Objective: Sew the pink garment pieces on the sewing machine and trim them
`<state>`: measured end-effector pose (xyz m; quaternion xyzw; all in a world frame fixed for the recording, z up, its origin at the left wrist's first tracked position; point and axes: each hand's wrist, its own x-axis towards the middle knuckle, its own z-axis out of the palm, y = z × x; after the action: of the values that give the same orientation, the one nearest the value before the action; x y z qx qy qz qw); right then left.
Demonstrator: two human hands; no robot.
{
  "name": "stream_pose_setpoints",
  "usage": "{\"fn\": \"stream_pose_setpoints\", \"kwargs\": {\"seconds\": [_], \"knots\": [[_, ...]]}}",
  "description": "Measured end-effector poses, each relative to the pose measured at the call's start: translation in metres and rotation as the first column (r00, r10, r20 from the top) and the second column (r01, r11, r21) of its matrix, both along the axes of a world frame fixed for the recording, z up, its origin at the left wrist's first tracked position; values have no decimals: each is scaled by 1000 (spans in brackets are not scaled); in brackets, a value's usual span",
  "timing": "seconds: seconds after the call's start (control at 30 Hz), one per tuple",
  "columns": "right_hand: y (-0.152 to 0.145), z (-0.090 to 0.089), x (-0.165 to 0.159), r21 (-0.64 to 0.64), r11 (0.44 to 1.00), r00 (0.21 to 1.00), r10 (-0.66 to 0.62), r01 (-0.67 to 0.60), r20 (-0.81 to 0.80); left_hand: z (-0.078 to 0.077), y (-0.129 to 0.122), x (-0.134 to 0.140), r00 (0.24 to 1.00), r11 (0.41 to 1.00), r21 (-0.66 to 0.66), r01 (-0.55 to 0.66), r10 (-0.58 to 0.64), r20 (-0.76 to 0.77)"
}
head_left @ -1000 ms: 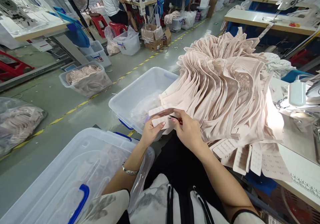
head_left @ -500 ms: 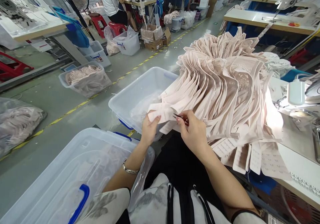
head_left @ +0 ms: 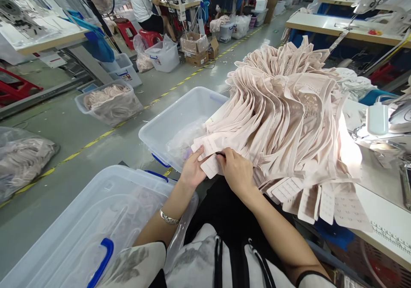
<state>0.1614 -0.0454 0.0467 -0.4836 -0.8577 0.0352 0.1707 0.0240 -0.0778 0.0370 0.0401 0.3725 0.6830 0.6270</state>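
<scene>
A big pile of pale pink bras [head_left: 272, 108] lies in front of me, folded in rows and draped over the table edge, with hook-and-eye ends hanging at the right. At its near left corner my left hand [head_left: 193, 170] pinches the end of one bra band [head_left: 205, 144]. Just below, a second pale band end [head_left: 210, 167] sticks out between my hands. My right hand [head_left: 238, 171] is closed around small dark thread snips [head_left: 220, 153]. Only the snips' dark tip shows, against the bands; the rest is hidden by my fingers.
A clear plastic bin [head_left: 167, 121] with a plastic bag in it stands beyond my left hand. A lidded bin [head_left: 105, 206] with blue handles is at my left. Sewing machine parts [head_left: 382, 125] sit at the right. Across the aisle, a person [head_left: 144, 1] sits at a machine.
My right hand has shifted slightly left and turned knuckles up, bringing the snips against the bands. My left hand has lowered a little, and a second band end now shows below the first.
</scene>
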Motion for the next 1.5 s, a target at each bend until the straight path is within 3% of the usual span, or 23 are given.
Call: {"fn": "stream_pose_setpoints", "kwargs": {"seconds": [0.1, 0.27, 0.3, 0.37, 0.43, 0.57, 0.7, 0.9, 0.97, 1.03, 1.1, 1.13, 1.17, 1.23, 1.3, 1.5], "knots": [[7, -1, -3, -32, 999, 999, -19, 20, 36, -10, -7, 8, 999, 997, 77, 4, -1, -44], [9, -1, 4, -24, 1000, 997, -16, 14, -77, -33, -21, 11, 908, 934, 13, 356, -343, -240], [6, -1, 7, 6, 1000, 989, 5, -4, -148, -35, -20, 8, 907, 938, 0, 346, -335, -256], [-1, 0, 12, 88, 995, 951, 65, -40, -304, -35, -13, 0, 953, 984, 50, 170, -151, -261], [-8, 1, 15, 176, 983, 912, 125, -59, -391, -27, -6, -6, 982, 992, 121, 29, -6, -190], [-16, -1, 14, 240, 970, 949, 111, -38, -296, -8, 0, -7, 998, 989, 134, 68, -69, 8], [-13, 1, 10, 116, 993, 997, 10, -2, -72, -3, -5, 3, 999, 995, 97, 3, -7, 49], [-2, 13, 3, -118, 993, 991, -17, 33, 134, -12, -10, 12, 1000, 986, 169, -8, 9, -3], [2, 13, 3, -162, 986, 989, -25, 49, 143, -18, -11, 13, 999, 985, 170, 40, -36, -27], [6, 11, 4, -181, 982, 993, -32, 52, 110, -25, -13, 13, 975, 970, 114, 213, -203, -94], [7, 8, 8, -172, 984, 999, -31, 34, 22, -29, -12, 10, 907, 918, 14, 395, -388, -165], [6, 6, 10, -151, 988, 999, -24, 17, -43, -30, -11, 9, 893, 910, -21, 415, -411, -183], [4, 5, 12, -117, 993, 993, -11, -2, -115, -30, -9, 6, 910, 927, -33, 373, -373, -181], [-3, 4, 17, -25, 999, 970, 24, -31, -241, -26, -4, 2, 979, 985, -26, 168, -170, -111], [-9, 4, 20, 46, 998, 956, 46, -34, -290, -19, 2, -2, 1000, 999, -36, -5, 5, -4], [-14, 6, 17, 74, 997, 992, 11, -2, -122, -5, 1, 5, 994, 999, -7, -44, 44, 102]]}}
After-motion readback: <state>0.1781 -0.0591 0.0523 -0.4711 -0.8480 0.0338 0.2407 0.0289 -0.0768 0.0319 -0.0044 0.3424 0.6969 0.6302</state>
